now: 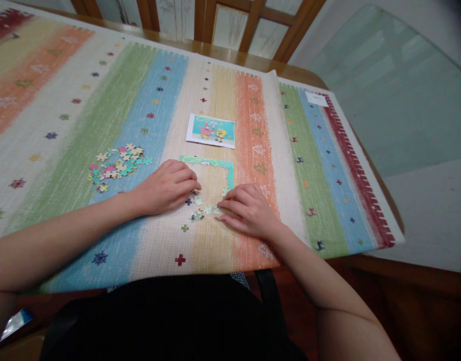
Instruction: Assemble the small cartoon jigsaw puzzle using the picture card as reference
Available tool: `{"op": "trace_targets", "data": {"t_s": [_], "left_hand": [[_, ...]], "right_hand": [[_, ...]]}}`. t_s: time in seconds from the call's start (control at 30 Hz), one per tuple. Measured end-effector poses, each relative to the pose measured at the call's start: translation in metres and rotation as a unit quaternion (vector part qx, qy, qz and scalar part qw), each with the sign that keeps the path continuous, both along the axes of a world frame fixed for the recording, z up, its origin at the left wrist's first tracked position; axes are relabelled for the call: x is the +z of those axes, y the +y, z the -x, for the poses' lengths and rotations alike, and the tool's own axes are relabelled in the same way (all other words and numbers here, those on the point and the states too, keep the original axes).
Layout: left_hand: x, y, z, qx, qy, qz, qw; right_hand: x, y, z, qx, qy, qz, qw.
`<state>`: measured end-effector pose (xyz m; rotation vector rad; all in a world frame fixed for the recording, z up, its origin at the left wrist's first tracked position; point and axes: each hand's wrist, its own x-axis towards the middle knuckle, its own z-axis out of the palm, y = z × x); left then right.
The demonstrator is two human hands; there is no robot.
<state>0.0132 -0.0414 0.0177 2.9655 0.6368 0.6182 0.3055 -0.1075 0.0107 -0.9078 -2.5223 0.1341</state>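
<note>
On the striped tablecloth, a partly joined jigsaw border (230, 173) forms a top edge and a right side. My left hand (172, 186) is left of this frame, its fingers curled down on a small jigsaw piece (195, 192); the fingers partly hide that piece. My right hand (249, 208) lies by the frame's lower right, with thumb and forefinger closed around another jigsaw piece (217, 210). Between the hands are several loose pale pieces (208, 209), some with dark marks (197, 215). Above the border lies a printed reference picture (211, 131) of cartoon figures.
A heap of mixed jigsaw pieces (117, 165) lies to the left, beyond my left forearm. A small white paper (316, 99) rests near the table's far right corner. The tablecloth (147, 100) hangs over the near edge. Behind the table stand wooden-framed panels (230, 25).
</note>
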Motion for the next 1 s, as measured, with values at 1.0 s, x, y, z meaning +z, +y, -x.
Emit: {"op": "trace_targets", "data": {"t_s": [1.0], "left_hand": [[0.003, 0.001, -0.003, -0.004, 0.044, 0.029, 0.999]], "right_hand": [[-0.006, -0.007, 0.017, -0.022, 0.0, -0.011, 1.0]]}}
